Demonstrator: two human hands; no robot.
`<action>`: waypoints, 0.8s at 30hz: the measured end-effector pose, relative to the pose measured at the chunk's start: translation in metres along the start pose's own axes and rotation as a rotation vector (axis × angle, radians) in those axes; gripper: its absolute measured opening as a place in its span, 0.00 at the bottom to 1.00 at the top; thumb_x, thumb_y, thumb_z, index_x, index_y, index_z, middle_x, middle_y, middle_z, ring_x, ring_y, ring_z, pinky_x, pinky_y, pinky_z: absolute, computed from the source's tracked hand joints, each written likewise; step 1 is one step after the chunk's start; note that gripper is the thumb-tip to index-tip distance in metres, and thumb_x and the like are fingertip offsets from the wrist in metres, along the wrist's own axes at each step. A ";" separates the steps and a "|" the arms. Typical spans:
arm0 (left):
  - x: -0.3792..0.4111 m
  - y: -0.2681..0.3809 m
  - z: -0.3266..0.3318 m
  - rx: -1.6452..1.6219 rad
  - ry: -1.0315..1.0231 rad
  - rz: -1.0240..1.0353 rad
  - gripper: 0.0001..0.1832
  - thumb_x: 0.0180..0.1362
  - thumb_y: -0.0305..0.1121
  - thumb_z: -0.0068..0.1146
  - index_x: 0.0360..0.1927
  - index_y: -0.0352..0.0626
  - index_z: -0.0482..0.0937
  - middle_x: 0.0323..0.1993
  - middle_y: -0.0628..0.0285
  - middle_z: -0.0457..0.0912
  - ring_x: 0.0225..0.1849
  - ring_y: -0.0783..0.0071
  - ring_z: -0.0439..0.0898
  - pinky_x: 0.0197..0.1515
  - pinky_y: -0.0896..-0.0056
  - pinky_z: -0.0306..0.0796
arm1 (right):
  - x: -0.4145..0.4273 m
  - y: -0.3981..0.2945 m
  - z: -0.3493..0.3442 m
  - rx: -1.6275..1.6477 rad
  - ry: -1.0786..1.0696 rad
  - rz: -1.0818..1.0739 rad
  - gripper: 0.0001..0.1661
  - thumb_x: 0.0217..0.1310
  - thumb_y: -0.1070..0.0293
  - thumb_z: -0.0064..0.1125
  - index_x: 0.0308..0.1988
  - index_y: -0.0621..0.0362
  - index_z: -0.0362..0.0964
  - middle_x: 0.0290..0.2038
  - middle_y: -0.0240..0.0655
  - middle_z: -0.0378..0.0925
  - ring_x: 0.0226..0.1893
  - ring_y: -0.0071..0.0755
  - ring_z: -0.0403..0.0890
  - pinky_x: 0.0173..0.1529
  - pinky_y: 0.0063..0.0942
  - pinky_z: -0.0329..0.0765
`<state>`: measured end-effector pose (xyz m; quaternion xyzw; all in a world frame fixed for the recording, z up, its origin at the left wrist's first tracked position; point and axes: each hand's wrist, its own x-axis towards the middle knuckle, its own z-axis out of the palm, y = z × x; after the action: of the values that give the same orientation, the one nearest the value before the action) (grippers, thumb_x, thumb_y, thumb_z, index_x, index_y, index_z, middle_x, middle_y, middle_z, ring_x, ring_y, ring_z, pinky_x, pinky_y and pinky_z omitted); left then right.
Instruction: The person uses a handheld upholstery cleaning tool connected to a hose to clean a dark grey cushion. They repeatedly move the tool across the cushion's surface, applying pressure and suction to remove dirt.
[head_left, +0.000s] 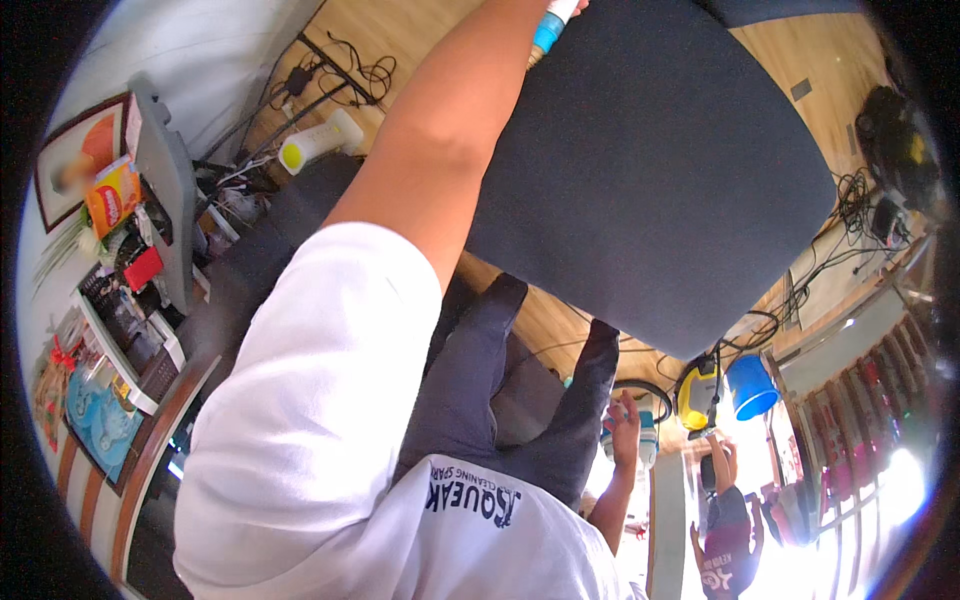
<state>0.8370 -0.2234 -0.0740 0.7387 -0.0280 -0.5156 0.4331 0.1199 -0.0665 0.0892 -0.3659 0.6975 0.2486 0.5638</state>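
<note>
My left arm reaches far forward over a large dark grey upholstered piece (645, 172). At the top rim, only a small part of my left hand (580, 7) shows. It is closed on a white and blue brush (550, 30) with tan bristles, next to the dark fabric; my forearm partly hides the brush. My right hand (624, 431) hangs low at my right side, its fingers loosely bent and apart, with no held thing visible. Behind it is a teal and white container (646, 435), partly hidden.
Beyond my right hand are a yellow and grey cleaning machine (699, 397), a blue bucket (752, 388) and a co-worker (727, 525). Black cables (851, 202) trail across the wood-look floor. To my left are a white device (319, 142) and a cluttered shelf (112, 352).
</note>
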 end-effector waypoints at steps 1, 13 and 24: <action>-0.012 -0.011 0.009 -0.028 0.047 -0.036 0.31 0.60 0.67 0.55 0.28 0.44 0.75 0.17 0.60 0.72 0.15 0.66 0.72 0.17 0.60 0.69 | -0.009 -0.002 0.005 0.040 0.020 0.003 0.39 0.64 0.61 0.59 0.71 0.56 0.59 0.67 0.40 0.65 0.53 0.34 0.77 0.53 0.35 0.77; -0.200 -0.168 -0.032 -0.010 0.064 -0.114 0.33 0.59 0.62 0.62 0.27 0.35 0.76 0.13 0.62 0.72 0.12 0.73 0.74 0.15 0.68 0.70 | 0.009 -0.099 0.037 -0.269 -0.085 -0.172 0.37 0.68 0.58 0.59 0.71 0.54 0.59 0.66 0.40 0.65 0.54 0.34 0.78 0.48 0.29 0.81; -0.343 -0.302 -0.026 -0.180 0.050 -0.361 0.24 0.61 0.55 0.63 0.34 0.40 0.82 0.13 0.66 0.73 0.12 0.78 0.71 0.15 0.70 0.64 | 0.106 -0.147 0.202 -0.299 -0.068 -0.134 0.34 0.50 0.52 0.77 0.43 0.58 0.62 0.40 0.35 0.69 0.42 0.31 0.77 0.42 0.34 0.84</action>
<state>0.5747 0.1478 -0.0202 0.7026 0.1619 -0.5669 0.3983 0.3475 -0.0269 -0.0520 -0.4828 0.6074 0.3237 0.5414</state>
